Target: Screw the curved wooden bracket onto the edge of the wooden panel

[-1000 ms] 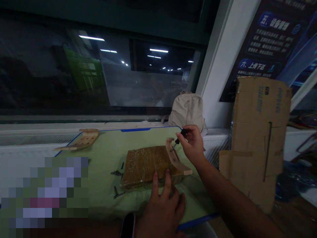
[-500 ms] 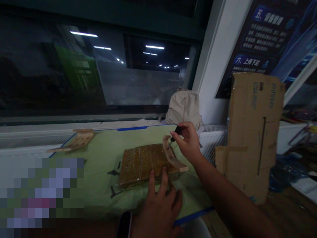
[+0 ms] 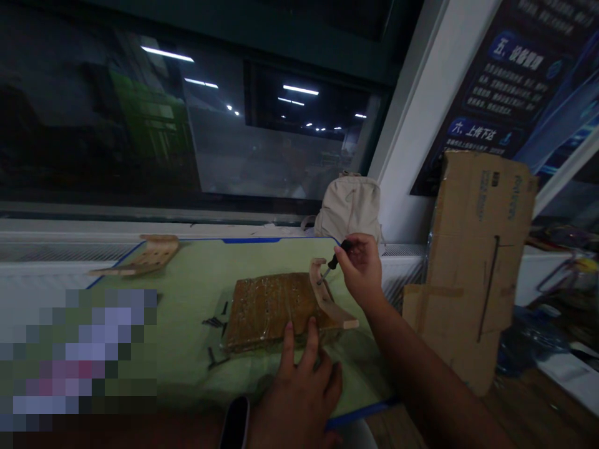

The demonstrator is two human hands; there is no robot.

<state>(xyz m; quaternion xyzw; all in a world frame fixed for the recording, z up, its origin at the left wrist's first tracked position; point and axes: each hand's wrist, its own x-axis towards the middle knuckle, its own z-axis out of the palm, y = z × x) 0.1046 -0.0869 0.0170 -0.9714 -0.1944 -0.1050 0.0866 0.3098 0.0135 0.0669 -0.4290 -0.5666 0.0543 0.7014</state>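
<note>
My right hand [image 3: 362, 268] grips the black handle of a screwdriver [image 3: 333, 262]. Its metal shaft slants down to a curved wooden piece [image 3: 326, 302], which lies along the right end of a brown block wrapped in clear plastic [image 3: 266, 305]. Whether the tip sits in a screw is too small to tell. My left hand [image 3: 304, 380] rests with its fingers stretched and spread, two fingertips on the block's front edge. Several dark screws [image 3: 214, 322] lie on the green tabletop [image 3: 196, 262] left of the block.
At the table's far left is another curved wooden piece with holes [image 3: 156, 255]. A beige backpack [image 3: 350, 206] stands behind the table by the window. A tall cardboard box [image 3: 482, 262] leans at the right, near a clear blue water bottle [image 3: 533, 340].
The view has shifted and tilted slightly. My right hand holds the screwdriver at more of a slant, its handle farther right. My left hand stays on the block.
</note>
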